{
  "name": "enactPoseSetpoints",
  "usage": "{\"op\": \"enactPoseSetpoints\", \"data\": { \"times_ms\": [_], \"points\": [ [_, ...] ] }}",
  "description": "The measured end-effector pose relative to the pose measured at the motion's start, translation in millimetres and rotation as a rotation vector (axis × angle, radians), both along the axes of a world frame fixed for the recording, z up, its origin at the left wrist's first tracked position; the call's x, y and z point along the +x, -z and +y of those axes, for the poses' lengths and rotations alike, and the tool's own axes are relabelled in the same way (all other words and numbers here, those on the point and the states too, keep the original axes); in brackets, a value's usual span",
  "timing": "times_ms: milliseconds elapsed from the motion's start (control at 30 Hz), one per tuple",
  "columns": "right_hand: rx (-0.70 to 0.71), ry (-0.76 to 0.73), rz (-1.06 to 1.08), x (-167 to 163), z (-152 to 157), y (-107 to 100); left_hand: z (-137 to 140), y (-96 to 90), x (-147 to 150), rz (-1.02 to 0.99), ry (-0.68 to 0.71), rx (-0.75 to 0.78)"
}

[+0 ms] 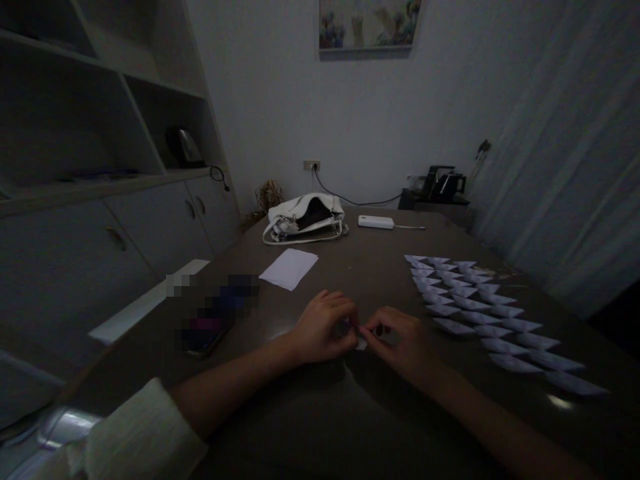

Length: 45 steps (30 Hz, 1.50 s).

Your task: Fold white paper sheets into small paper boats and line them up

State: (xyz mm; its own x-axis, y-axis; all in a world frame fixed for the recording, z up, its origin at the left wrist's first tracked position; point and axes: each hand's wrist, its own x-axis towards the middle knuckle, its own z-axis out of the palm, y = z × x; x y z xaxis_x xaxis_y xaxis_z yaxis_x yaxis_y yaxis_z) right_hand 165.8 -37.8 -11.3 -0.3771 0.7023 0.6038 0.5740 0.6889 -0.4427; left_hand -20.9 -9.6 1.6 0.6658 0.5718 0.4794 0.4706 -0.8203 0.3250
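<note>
My left hand (325, 328) and my right hand (403, 339) meet over the middle of the table, fingertips almost touching. Both are closed in a pinch on a small folded piece of white paper (361, 345), mostly hidden by the fingers. To the right, several folded paper boats (473, 305) stand in slanting rows. A small stack of white paper sheets (289, 268) lies beyond my left hand.
A phone (207, 337), partly blurred out, lies at the left. Farther back are a white handbag (306, 217) and a white power bank (376, 222) with a short cable. A long white strip (145, 307) runs along the table's left edge (107, 357).
</note>
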Motion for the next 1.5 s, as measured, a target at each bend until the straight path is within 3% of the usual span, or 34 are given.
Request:
{"op": "enactPoseSetpoints", "data": {
  "times_ms": [333,933,1100,1333,1500],
  "points": [
    [0.036,-0.083,0.051,1,-1,-3,1,-0.5,0,0.007,-0.014,-0.032],
    [0.043,-0.082,0.123,2,-3,-8,11,-6.6,-7,0.156,-0.053,0.074],
    [0.079,-0.022,0.172,9,-3,-12,19,-5.0,-13,0.103,-0.144,0.032],
    [0.095,-0.076,0.043,8,0,-5,7,-5.8,-6,0.078,0.011,0.003],
    [0.108,-0.08,0.044,8,-1,-5,10,-6.0,-7,0.09,-0.005,0.036]
  ]
}}
